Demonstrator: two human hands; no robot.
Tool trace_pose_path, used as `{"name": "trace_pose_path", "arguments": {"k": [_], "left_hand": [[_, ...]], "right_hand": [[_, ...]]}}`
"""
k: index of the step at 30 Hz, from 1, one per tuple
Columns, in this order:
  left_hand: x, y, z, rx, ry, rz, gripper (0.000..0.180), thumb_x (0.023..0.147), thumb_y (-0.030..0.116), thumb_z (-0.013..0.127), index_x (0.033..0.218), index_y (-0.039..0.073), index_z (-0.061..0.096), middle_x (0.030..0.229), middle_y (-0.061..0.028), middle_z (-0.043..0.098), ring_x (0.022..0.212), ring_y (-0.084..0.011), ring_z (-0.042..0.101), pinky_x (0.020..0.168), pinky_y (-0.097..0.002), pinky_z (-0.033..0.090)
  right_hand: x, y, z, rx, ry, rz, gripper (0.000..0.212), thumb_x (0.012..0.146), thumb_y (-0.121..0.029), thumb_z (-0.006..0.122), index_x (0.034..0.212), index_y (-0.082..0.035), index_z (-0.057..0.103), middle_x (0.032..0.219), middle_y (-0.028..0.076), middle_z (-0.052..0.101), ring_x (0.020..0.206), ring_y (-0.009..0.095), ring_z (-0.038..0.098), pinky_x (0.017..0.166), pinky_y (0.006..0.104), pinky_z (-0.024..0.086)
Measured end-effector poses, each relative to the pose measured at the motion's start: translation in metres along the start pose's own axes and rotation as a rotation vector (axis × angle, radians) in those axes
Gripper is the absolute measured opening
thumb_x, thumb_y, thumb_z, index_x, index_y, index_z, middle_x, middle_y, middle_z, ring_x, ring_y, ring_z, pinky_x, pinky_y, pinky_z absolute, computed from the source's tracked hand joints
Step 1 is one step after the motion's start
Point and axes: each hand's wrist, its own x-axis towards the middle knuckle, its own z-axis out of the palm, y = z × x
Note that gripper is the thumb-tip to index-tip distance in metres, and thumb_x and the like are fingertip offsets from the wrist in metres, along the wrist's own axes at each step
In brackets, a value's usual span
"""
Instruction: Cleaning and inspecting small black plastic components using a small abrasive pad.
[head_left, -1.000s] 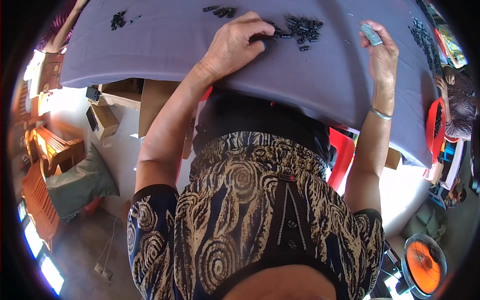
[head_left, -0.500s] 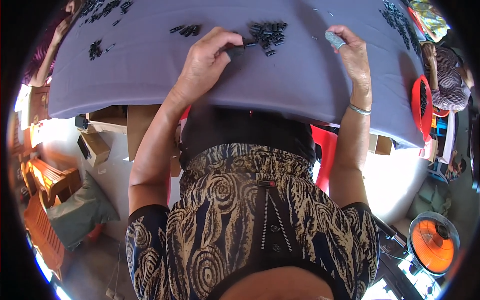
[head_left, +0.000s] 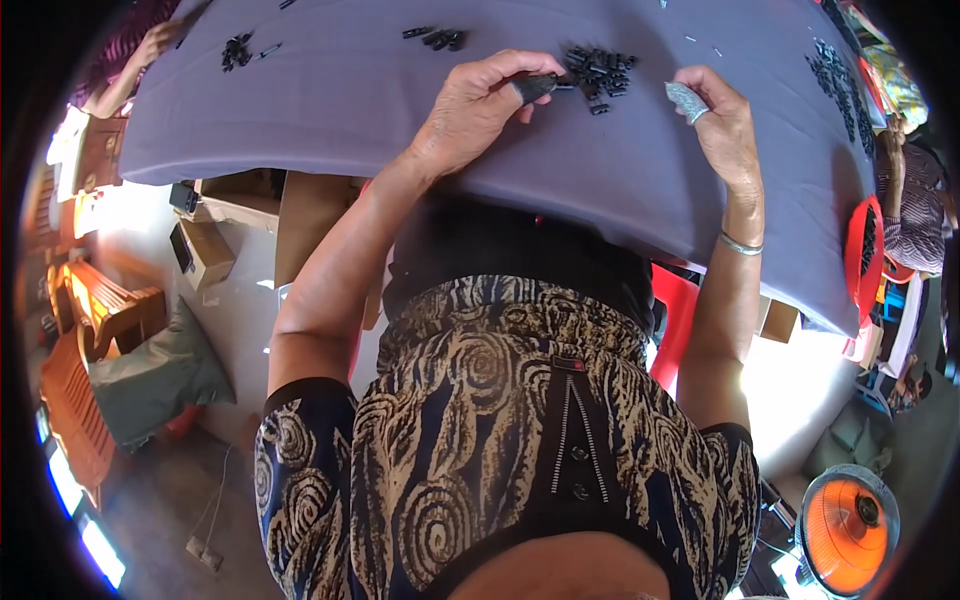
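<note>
My left hand (head_left: 478,108) is closed in a pinch, a dark cover on its thumb. At its fingertips a small black cylindrical part (head_left: 564,86) sticks out, just beside a heap of similar black parts (head_left: 604,72) on the cloth-covered table. To the right of that heap, my right hand (head_left: 722,122) is held over the table with its fingers curled together. A grey, shiny wrap (head_left: 687,101) covers one of its digits. Whatever lies between those fingertips, if anything, is hidden.
Smaller groups of black parts (head_left: 436,39) lie farther left, and a scattered spread (head_left: 840,88) lies far right. A red basin (head_left: 862,250) of dark parts stands at the right table edge. Co-workers' hands (head_left: 155,42) show at both sides. An orange-faced fan (head_left: 848,522) stands at lower right.
The whole view has shifted, so the table things appear farther right. My left thumb has turned, showing its dark cover more fully. Against the table, my right hand has come nearer the heap.
</note>
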Motion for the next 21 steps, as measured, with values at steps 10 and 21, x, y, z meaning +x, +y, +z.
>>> {"name": "trace_pose_path", "arguments": {"k": [10, 21], "left_hand": [[0.0, -0.002, 0.001, -0.102, -0.006, -0.003, 0.021, 0.088, -0.002, 0.05, 0.106, 0.004, 0.061, 0.098, -0.0033, 0.061, 0.086, -0.0109, 0.057, 0.07, -0.0248, 0.047], [-0.002, -0.004, 0.0, -0.064, 0.061, 0.042, 0.02, 0.084, 0.002, 0.062, 0.104, 0.004, 0.062, 0.094, 0.0, 0.061, 0.084, -0.0078, 0.055, 0.071, -0.0237, 0.049]], "right_hand": [[0.009, -0.065, 0.049, 0.352, -0.217, -0.166, 0.007, 0.084, -0.001, 0.062, 0.089, -0.004, 0.06, 0.075, -0.004, 0.059, 0.07, 0.003, 0.051, 0.062, 0.0195, 0.043], [0.009, -0.084, 0.057, 0.054, -0.211, -0.325, 0.02, 0.074, 0.007, 0.059, 0.09, -0.005, 0.06, 0.077, 0.004, 0.059, 0.07, 0.015, 0.057, 0.064, 0.0268, 0.046]]}}
